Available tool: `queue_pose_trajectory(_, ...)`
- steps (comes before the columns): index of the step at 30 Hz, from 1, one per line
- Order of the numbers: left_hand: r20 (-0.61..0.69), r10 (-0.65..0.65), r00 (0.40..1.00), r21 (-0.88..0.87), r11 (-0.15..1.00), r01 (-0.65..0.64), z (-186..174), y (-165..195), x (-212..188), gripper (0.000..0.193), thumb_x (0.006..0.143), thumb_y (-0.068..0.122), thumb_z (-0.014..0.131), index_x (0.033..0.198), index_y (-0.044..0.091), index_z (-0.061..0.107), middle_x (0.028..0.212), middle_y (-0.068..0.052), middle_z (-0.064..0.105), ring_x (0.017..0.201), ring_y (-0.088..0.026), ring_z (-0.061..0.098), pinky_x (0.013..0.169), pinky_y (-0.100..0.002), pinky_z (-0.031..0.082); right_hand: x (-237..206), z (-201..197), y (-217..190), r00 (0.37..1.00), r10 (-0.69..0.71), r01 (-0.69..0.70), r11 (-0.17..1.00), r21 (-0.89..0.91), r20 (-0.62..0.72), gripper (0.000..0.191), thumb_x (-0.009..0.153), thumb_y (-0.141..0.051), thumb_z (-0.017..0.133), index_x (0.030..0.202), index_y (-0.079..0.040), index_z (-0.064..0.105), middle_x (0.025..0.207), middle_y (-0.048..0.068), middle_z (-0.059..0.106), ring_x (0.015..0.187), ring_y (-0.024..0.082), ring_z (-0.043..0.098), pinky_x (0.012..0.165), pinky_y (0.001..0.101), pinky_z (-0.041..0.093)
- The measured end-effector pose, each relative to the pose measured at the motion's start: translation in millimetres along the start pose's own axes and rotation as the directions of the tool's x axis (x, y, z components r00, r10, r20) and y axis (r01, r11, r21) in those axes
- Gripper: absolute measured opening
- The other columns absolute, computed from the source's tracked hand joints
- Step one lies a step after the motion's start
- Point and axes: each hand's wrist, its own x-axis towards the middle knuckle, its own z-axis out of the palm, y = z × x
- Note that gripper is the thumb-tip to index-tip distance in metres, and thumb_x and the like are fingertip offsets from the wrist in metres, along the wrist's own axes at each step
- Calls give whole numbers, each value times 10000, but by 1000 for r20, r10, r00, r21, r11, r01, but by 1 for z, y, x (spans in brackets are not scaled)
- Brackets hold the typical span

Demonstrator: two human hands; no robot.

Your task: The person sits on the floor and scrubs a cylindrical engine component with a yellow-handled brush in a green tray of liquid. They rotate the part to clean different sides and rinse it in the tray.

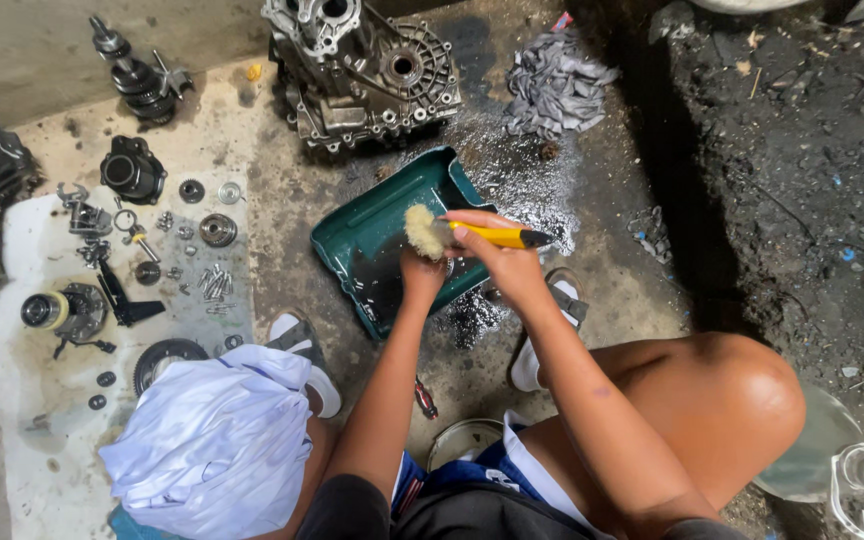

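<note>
My right hand grips a paintbrush with a yellow handle and pale bristles, held level over a dark green tray. The bristles point left, the dark handle tip points right. My left hand sits just under the bristles, closed around something small that I cannot make out. The tray lies tilted on the oily floor and holds dark liquid in its lower part. Both forearms reach forward from my squatting legs.
A metal gearbox casing stands behind the tray, with a grey rag to its right. A gear shaft, bearings, bolts and small parts lie on a white sheet at left. A white cloth covers my left knee. A clear bottle is at lower right.
</note>
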Motion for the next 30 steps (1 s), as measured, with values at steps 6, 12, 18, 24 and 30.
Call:
queue_pose_trajectory(6,-407,-30,913,87,994,71,11,-17,6,182,849,149,696,864,-32,704,804,-205,694,715,-370,672,672,-435,521,10,-6,3,996,-61,70,987,148,-63,296,1006,-121,664,1252,42,689,1190,143,681,1032,215,688,860,382,650)
queue_pose_trajectory(12,-175,-337,925,-247,925,290,-5,8,32,634,1084,377,535,576,-1,554,489,-54,519,454,-121,511,480,-331,382,18,-19,-19,985,-92,118,975,186,-143,314,1003,-110,661,1274,48,662,1248,149,681,1071,206,696,874,369,645)
queue_pose_trajectory(18,-149,-252,956,-369,911,182,-30,48,53,632,1099,327,535,569,-12,473,515,-31,482,476,-105,472,477,-286,343,19,-39,-34,962,-156,208,951,228,-226,302,1013,-114,664,1265,52,667,1212,162,705,1050,222,721,869,376,667)
queue_pose_trajectory(24,-167,-216,962,-516,850,102,-47,73,62,621,1111,245,541,556,12,390,520,-36,428,483,-124,448,507,-293,397,15,-49,-42,947,-155,226,943,242,-281,295,1009,-118,673,1254,46,673,1183,152,709,1015,212,719,836,372,666)
queue_pose_trajectory(30,-165,-165,972,-497,865,63,-57,95,63,612,1125,208,519,557,22,390,517,-23,402,474,-133,452,572,-311,456,12,-57,-39,946,-169,242,936,255,-275,302,1015,-128,683,1261,46,675,1179,133,699,997,184,706,834,365,664)
